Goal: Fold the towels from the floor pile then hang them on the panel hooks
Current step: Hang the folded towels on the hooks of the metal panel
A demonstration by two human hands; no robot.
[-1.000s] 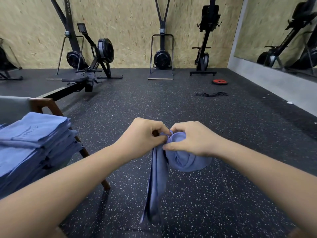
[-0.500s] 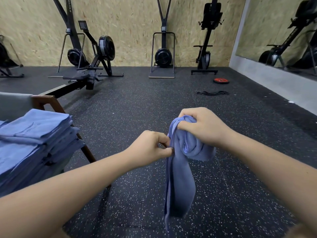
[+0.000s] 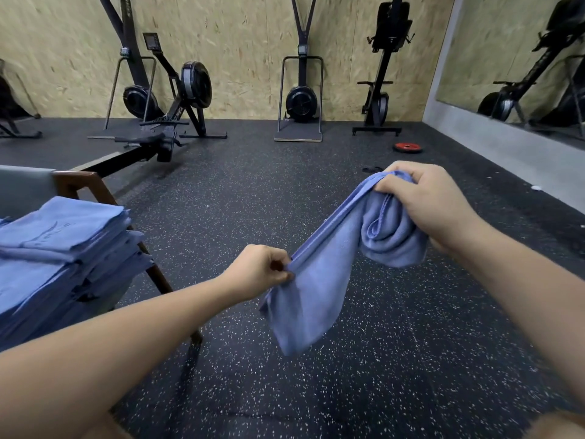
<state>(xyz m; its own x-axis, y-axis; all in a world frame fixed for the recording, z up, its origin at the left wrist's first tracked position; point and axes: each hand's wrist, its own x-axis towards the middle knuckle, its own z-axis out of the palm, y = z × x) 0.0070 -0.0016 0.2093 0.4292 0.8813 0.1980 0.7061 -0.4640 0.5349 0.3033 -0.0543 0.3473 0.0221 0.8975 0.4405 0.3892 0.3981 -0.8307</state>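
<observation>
A dark speckled rubber floor (image 3: 380,359) is seen across a gym room. Nearest the camera, two bare forearms are stretched forward. A blue towel (image 3: 319,280) is held in the air between the hands, above the floor and touching nothing else. Its lower edge is pinched by the left hand (image 3: 258,272), whose fingers are closed together on the cloth. Its bunched upper end is gripped by the right hand (image 3: 424,204), held higher and further out, with the fingers curled round the gathered folds. A loose flap is left hanging below the left hand.

To the left, a stack of folded towels (image 3: 60,245) of the same blue is piled on a chair (image 3: 85,185) with a wooden frame. Beyond the chair, a black rowing machine (image 3: 152,144) is laid out on the floor. Further off, a red weight plate (image 3: 407,147) is seen lying flat. More black exercise machines are stood against the chipboard wall (image 3: 240,42), and a mirror (image 3: 522,42) is fixed on the right.
</observation>
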